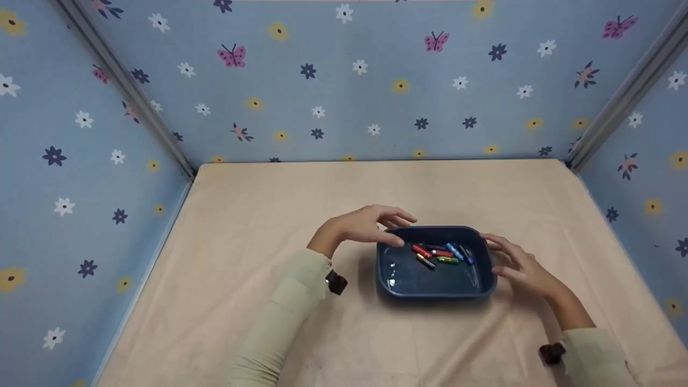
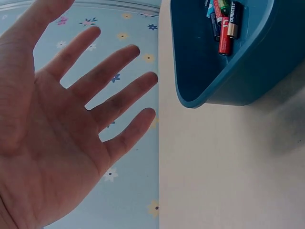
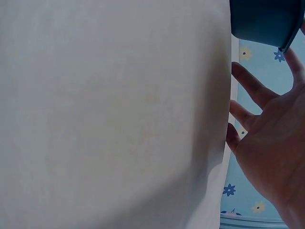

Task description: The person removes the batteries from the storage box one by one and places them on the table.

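Note:
A dark blue plastic bin (image 1: 435, 290) stands on the table, several AA-size batteries (image 1: 442, 253) lying loose on its floor. Their casings are red, green, blue and black; one black-and-gold battery (image 2: 233, 20) reads Duracell in the left wrist view. My left hand (image 1: 368, 223) hovers at the bin's upper left corner, and its fingers (image 2: 116, 102) are spread apart with nothing held. At the right wall is my right hand (image 1: 524, 269), its fingertips at the rim. In the right wrist view a finger meets the rim, while the other fingers (image 3: 255, 86) are extended and apart from it.
A beige cloth (image 1: 258, 215) with some creases covers the table. Blue flowered panels (image 1: 365, 102) wall the back and both sides, with grey metal posts (image 1: 134, 97) at the corners. Small dark devices (image 1: 337, 282) sit at both wrists.

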### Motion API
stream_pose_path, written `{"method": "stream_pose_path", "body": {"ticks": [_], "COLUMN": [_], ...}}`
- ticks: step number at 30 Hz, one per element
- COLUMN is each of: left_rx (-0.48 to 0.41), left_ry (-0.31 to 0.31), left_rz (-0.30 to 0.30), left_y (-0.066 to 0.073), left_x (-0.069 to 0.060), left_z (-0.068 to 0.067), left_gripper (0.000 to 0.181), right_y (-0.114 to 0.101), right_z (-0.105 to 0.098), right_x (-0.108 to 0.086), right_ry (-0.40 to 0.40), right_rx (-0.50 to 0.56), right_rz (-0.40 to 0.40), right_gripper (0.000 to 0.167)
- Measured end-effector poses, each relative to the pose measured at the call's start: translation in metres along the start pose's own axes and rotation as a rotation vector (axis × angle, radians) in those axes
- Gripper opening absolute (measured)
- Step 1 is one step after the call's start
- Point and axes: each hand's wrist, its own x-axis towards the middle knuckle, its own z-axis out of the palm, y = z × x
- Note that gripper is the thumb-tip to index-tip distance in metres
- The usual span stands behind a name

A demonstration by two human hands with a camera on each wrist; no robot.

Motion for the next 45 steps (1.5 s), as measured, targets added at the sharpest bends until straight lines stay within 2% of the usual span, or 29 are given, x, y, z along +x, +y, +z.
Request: {"method": "stream_pose_path", "body": {"ticks": [4, 9, 12, 19, 22, 26, 30, 38, 45], "left_rx": [0.004, 0.005, -0.005, -0.005, -0.008, -0.009, 0.001, 0.063, 0.144], "left_ry": [-0.049, -0.080, -0.088, -0.141, -0.151, -0.148, -0.149, -0.147, -0.155], "left_rz": [-0.016, 0.010, 0.022, -0.015, -0.012, -0.020, -0.045, -0.061, -0.110], "left_y": [0.000, 0.001, 0.002, 0.002, -0.001, -0.005, -0.007, -0.008, -0.007], "left_x": [0.010, 0.024, 0.033, 0.049, 0.054, 0.058, 0.059, 0.064, 0.066], "left_z": [0.003, 0.007, 0.009, 0.017, 0.021, 0.024, 0.028, 0.036, 0.045], "left_gripper": [0.066, 0.064, 0.062, 0.061, 0.061, 0.059, 0.058, 0.053, 0.049], "right_y": [0.001, 0.003, 0.003, 0.001, 0.001, 0.001, 0.001, -0.003, -0.001], "right_z": [0.001, 0.003, 0.003, 0.003, 0.003, 0.003, 0.001, -0.001, 0.001], "right_x": [0.000, 0.001, 0.002, 0.000, 0.000, 0.001, 0.002, 0.001, 0.000], "right_ry": [0.000, 0.001, 0.016, 0.030, 0.030, 0.019, 0.022, 0.001, -0.010], "right_rx": [-0.007, 0.074, 0.085, 0.038, 0.032, 0.059, 0.044, 0.042, 0.089], "right_rz": [0.012, -0.077, -0.111, -0.093, -0.087, -0.098, -0.091, -0.019, -0.030], "right_gripper": [0.071, 0.071, 0.071, 0.072, 0.071, 0.071, 0.071, 0.070, 0.070]}}
